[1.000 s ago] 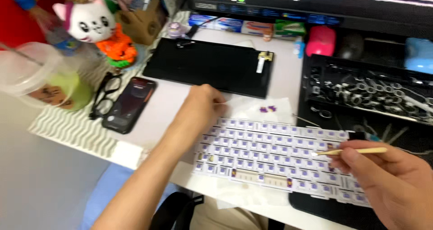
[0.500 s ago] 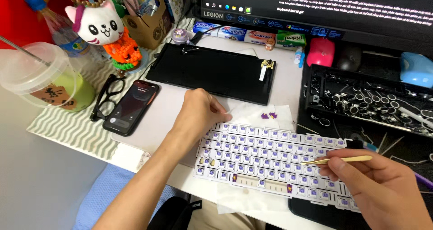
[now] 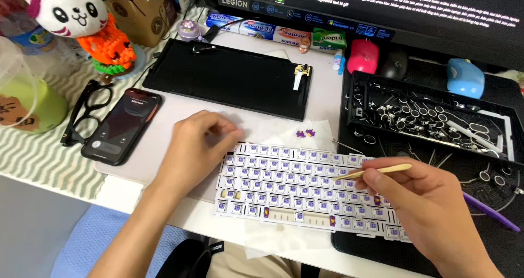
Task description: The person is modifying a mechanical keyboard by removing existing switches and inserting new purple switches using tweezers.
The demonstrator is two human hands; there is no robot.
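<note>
On the white desk [image 3: 164, 163] lies a white keyboard plate [image 3: 295, 193] of purple switches; the left hand [image 3: 194, 147] rests curled on its left edge, empty, while the right hand [image 3: 431, 201] pinches brass tweezers [image 3: 371, 171], tips touching a switch mid-plate

R hand [image 3: 431, 207] holds tweezers [image 3: 371, 172] over keyboard plate [image 3: 305, 193].

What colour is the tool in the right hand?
Pale gold, thin tweezers in the right hand, head view.

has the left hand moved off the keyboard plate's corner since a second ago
No. The left hand rests on the upper left corner of the white keyboard plate, as before; only the camera shifted.
</note>
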